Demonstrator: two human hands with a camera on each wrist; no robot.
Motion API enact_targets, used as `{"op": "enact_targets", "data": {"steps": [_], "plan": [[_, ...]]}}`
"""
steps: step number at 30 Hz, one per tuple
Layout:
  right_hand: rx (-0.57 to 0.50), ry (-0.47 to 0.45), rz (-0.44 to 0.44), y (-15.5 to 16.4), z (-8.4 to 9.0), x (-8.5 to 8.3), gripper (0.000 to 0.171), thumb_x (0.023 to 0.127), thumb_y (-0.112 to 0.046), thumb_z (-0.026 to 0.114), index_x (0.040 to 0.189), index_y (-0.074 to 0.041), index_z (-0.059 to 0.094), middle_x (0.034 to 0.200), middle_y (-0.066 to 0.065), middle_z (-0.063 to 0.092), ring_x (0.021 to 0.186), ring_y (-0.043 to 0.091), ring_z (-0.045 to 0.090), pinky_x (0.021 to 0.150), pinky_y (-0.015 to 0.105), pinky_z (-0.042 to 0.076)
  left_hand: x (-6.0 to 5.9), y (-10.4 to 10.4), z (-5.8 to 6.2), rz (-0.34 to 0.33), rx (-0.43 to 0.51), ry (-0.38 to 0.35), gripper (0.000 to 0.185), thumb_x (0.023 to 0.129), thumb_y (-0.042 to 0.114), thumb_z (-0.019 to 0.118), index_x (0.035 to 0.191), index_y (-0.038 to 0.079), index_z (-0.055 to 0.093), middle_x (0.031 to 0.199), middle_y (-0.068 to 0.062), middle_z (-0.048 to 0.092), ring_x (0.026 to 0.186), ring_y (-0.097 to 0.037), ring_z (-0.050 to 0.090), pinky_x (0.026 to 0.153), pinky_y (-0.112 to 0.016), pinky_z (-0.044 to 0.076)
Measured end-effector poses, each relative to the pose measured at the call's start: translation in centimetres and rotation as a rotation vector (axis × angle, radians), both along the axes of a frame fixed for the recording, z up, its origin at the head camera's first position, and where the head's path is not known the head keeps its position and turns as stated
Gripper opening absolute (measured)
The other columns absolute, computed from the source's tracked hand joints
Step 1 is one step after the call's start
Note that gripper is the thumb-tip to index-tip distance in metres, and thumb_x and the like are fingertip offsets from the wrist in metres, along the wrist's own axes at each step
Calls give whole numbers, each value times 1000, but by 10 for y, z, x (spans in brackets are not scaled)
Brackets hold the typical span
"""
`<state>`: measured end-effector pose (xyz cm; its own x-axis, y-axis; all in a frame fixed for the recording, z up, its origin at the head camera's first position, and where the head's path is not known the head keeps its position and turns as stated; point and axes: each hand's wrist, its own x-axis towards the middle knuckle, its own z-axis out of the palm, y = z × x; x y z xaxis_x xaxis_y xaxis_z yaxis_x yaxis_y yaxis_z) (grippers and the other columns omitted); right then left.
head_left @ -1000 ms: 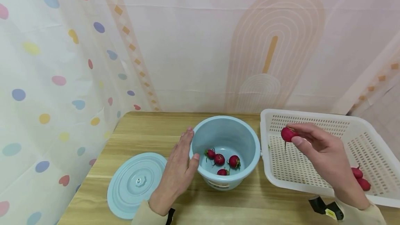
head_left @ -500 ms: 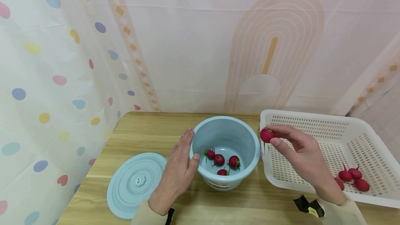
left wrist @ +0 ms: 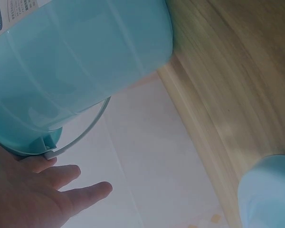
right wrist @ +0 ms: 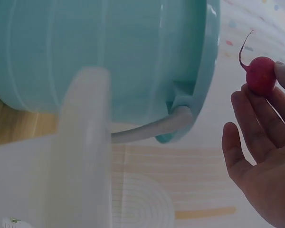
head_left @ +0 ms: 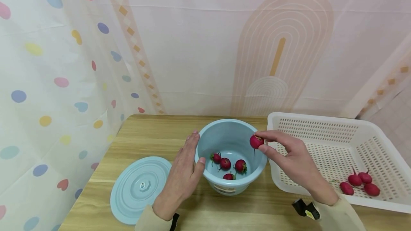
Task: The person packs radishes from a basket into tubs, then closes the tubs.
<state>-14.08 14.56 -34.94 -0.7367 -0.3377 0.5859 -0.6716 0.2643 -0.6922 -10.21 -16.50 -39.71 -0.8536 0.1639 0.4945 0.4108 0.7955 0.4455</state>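
A red radish with a thin root is pinched between the thumb and fingers of my right hand, above the right side of a light blue bucket. In the right wrist view the radish shows its curved root beside the bucket's rim. My left hand rests against the bucket's left rim with its fingers straight. The left wrist view has the left hand at the rim near the handle joint. Several radishes lie on the bucket's bottom.
A white perforated basket stands right of the bucket, with several radishes in its near right part. The bucket's blue lid lies on the wooden table at the left. A patterned curtain hangs behind.
My right hand has carried the radish leftward from over the basket to over the bucket's right rim. Radishes in the basket have come into view. The left hand has stayed in place.
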Motion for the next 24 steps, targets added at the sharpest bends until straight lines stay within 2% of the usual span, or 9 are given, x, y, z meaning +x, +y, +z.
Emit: {"op": "enact_targets", "data": {"steps": [7,15,20,24], "plan": [[59,70,41,-9,-4,-7,41,86,-1,81,124,-15,76,114,-5,77,108,12,70,96,20,53,0,0,0,-3,-1,5,63,106,34,46,161,5,33,168,-6,31,153,-31,31,113,-68,34],[204,105,38,-17,-11,-13,38,85,-11,84,122,-18,77,118,-7,75,113,16,70,92,37,59,0,0,1,-5,-3,13,63,106,35,45,161,5,34,168,-6,31,153,-32,31,113,-68,35],[270,138,25,-22,-13,-16,34,84,-14,86,118,-17,78,120,-4,75,119,24,68,95,49,57,0,0,1,-4,-3,12,63,106,35,46,161,5,34,168,-6,32,153,-32,32,113,-68,34],[308,131,12,-24,-13,-17,32,85,-19,85,117,-18,79,122,-3,75,124,26,65,96,53,54,0,0,2,-7,-3,16,63,106,35,45,160,4,35,168,-7,32,153,-32,32,114,-68,34]]}}
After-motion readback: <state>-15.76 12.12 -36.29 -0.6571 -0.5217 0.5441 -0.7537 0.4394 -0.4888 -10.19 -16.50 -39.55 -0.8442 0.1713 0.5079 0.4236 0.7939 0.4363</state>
